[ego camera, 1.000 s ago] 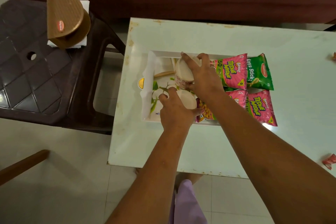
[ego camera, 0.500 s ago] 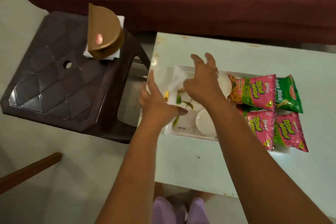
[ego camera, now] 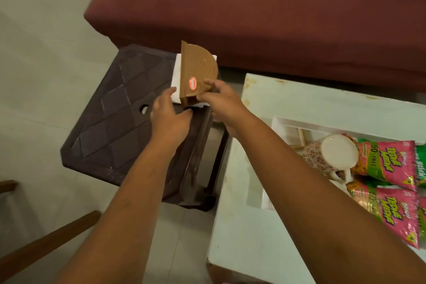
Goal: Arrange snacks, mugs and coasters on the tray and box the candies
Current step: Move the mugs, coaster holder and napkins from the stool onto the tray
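Coaster holder (ego camera: 198, 69): brown, half-round, upright on a white pad (ego camera: 176, 76) at the far corner of the dark stool (ego camera: 110, 122), well apart from the tray (ego camera: 280, 122) on the white surface (ego camera: 253, 226). Right grip (ego camera: 219, 101): thumb and fingers pinching the holder's lower corner. Left grip (ego camera: 169, 115): fingers straight, touching the pad's edge, holding nothing. Tray carries a mug (ego camera: 334, 154) and snack packets (ego camera: 387, 163). Step, by judgement: fetching coasters. Next: a firm two-sided hold, lift clear, carry to tray.
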Demonstrator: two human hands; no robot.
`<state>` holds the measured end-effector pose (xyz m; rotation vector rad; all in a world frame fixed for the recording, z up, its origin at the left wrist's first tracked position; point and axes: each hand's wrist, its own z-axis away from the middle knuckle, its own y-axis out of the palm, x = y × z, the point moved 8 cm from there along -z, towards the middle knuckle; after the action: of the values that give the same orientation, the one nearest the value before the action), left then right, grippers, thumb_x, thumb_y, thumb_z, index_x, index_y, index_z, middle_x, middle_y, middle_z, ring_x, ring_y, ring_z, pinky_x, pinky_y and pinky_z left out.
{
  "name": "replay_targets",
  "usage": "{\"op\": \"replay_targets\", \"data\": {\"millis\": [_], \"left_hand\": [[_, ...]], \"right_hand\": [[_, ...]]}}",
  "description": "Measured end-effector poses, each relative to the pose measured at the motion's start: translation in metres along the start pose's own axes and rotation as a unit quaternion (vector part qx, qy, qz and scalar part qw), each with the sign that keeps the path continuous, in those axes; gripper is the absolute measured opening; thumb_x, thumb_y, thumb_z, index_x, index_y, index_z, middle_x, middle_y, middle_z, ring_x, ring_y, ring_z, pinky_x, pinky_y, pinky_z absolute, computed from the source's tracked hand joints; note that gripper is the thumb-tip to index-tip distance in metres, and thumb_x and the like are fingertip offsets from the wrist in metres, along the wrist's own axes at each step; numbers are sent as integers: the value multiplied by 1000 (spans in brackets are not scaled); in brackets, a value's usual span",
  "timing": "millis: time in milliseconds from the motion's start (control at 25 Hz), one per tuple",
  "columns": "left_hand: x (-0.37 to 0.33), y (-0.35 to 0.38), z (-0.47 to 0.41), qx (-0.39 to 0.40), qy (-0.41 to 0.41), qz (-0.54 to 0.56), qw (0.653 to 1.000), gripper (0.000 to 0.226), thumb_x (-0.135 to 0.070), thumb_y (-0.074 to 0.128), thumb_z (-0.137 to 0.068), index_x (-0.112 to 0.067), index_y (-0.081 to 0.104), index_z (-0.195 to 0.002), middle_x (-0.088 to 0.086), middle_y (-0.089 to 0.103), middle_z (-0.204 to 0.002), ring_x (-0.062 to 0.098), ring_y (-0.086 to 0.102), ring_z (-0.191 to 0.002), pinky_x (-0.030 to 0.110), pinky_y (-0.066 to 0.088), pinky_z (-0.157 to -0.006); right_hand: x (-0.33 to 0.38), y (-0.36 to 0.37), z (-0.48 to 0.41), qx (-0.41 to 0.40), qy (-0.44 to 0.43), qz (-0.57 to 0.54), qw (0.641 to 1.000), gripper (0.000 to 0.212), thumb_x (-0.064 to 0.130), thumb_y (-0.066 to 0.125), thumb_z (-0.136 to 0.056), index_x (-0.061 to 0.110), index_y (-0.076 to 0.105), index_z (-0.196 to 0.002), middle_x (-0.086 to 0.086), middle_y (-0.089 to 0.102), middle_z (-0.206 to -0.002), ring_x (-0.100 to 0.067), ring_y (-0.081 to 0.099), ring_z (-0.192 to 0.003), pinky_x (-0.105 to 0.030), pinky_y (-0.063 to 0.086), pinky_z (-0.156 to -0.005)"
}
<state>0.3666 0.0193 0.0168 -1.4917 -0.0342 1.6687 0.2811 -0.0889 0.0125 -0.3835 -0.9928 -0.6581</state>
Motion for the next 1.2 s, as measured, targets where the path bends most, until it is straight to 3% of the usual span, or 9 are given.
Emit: {"op": "replay_targets", "data": {"millis": [120, 280, 360, 480, 640, 800, 880, 1040, 1200], "left_hand": [[-5, 11, -21, 79, 10, 42, 996, 44, -17, 48, -93, -30, 37, -134, 0, 55, -123, 13, 57, -101, 28, 47, -78], [-14, 9, -31, 43, -52, 152, 986, 34, -19, 53, -93, -24, 49, -126, 1, 63, -118, 14, 62, -102, 29, 53, -83], [-21, 15, -21, 50, -81, 242, 966, 38, -17, 59, -89, -26, 49, -125, -2, 68, -111, 13, 67, -97, 24, 55, -72], [-38, 53, 6, 125, -89, 317, 936, 46, -8, 56, -89, -33, 47, -126, 0, 70, -105, 13, 70, -87, 21, 56, -60], [-35, 143, 67, 283, -243, 406, 834, 36, -21, 41, -96, -13, 53, -130, 10, 67, -106, 18, 68, -91, 30, 55, -83], [-3, 180, 106, 361, -147, 124, 912, 26, -26, 41, -97, -36, 64, -106, -4, 65, -112, 10, 63, -93, 20, 53, -76], [9, 186, 115, 361, -110, 48, 925, 33, -20, 37, -99, -37, 63, -110, -9, 62, -115, 8, 59, -97, 17, 47, -79], [8, 195, 117, 369, -130, 97, 915, 35, -17, 36, -99, -35, 60, -117, -21, 60, -106, -13, 59, -83, 3, 45, -65], [2, 203, 122, 354, -118, 39, 927, 36, -26, 44, -97, -29, 49, -133, -7, 55, -132, 7, 50, -105, 20, 39, -90]], "right_hand": [[1, 7, -19, -27, 35, -90, 995, 30, 10, 58, -86, 13, 60, -117, 5, 61, -92, 2, 60, -68, -8, 43, -41], [8, 0, -19, -106, -7, -133, 985, 23, 7, 56, -88, 15, 65, -108, 2, 63, -105, -1, 59, -83, -7, 47, -49], [17, -14, -4, -183, -79, -81, 977, 20, 11, 57, -89, 18, 67, -105, 6, 62, -106, -4, 58, -92, -7, 51, -61], [23, -46, 41, -320, -147, 112, 929, 25, 26, 57, -89, 27, 64, -113, 8, 62, -119, -11, 46, -117, -33, 43, -96], [-20, -72, 99, -360, -120, 195, 905, 48, 31, 41, -91, 30, 40, -138, 14, 35, -148, -6, 29, -136, -42, 22, -113], [-98, -93, 122, -347, -12, 195, 917, 49, 32, 33, -97, 31, 24, -146, 23, 12, -152, -3, 17, -142, -41, -1, -118], [-125, -97, 126, -322, 9, 213, 922, 49, 31, 31, -99, 29, 20, -147, 20, 9, -154, -2, 10, -144, -38, -8, -116], [-158, -92, 122, -266, -19, 238, 934, 55, 19, 40, -98, 24, 15, -148, 11, 7, -157, -6, 5, -145, -48, 10, -119], [-168, -95, 124, -264, -24, 212, 941, 54, 12, 43, -96, 19, 25, -146, -1, 23, -156, -16, 16, -145, -49, 23, -116]]}}
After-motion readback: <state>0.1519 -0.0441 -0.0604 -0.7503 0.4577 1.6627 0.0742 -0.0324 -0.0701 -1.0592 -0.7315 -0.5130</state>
